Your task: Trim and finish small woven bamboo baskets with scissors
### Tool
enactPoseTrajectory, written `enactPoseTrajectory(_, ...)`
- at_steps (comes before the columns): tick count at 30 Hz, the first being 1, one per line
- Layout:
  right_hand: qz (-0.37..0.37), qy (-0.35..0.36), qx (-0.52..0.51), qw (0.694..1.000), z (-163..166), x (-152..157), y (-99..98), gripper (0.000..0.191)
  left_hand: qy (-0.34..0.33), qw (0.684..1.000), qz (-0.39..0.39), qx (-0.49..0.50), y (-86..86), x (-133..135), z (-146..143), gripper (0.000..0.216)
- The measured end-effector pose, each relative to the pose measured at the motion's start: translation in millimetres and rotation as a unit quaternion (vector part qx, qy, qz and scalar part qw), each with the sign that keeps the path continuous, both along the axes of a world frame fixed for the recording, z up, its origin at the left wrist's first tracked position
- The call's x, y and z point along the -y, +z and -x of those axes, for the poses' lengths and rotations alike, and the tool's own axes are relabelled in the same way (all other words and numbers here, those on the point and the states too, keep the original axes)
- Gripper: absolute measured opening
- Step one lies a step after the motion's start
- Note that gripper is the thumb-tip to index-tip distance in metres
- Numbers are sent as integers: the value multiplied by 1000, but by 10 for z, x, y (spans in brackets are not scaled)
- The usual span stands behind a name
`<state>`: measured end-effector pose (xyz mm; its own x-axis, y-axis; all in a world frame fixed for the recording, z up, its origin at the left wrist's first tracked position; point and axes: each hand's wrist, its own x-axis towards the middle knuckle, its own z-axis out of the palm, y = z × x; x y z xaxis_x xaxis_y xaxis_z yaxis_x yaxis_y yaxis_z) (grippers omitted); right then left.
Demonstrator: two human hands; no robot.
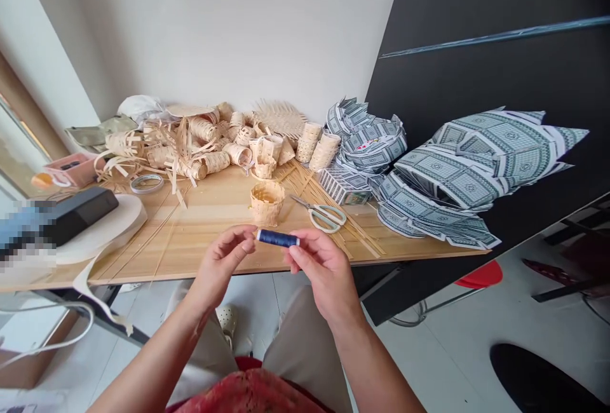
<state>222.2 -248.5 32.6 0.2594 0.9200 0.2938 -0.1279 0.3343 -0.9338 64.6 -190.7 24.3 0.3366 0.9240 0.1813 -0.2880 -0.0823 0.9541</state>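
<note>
Spool of dark blue thread [277, 238]: pinched at one end in right hand [330, 267], raised near front edge of tabletop [210, 209]. At other end, left hand [222, 262], thumb and forefinger drawn close; cannot tell whether pinching thread. Could slip with any loosening of one-end pinch, then drop to floor [429, 362]. Beyond, small woven basket [267, 211], scissors [313, 208], thin strips [298, 182]: could tip basket with careless reach, or snag loose thread on scissors or strips.
</note>
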Motion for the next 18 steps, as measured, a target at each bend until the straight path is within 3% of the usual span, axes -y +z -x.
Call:
enactPoseTrajectory(2, 6, 3, 12, 1000, 2, 3, -41, 18, -2, 1000, -1, -8, 6, 15, 36, 28)
enactPoseTrajectory(7, 21, 16, 126, 992, 34, 40, -117, 15, -5, 985, -117, -126, 58, 48, 32, 38)
enactPoseTrajectory(10, -26, -11, 224, 974, 62, 44, -149, 18, 4, 976, -132, -173, -13, 67, 25, 30)
enactPoseTrajectory(13, -97, -51, 242, 964, 91, 16, -182, 16, 13, 967, -151, -207, -112, 79, 25, 22)
enactPoseTrajectory(16, -125, -104, 236, 958, 121, -9, -199, 14, 5, 965, -137, -224, -172, 93, 7, 15)
enactPoseTrajectory(18, -132, -123, 237, 955, 140, -3, -195, 14, -35, 978, -81, -187, -190, 113, -18, 12)
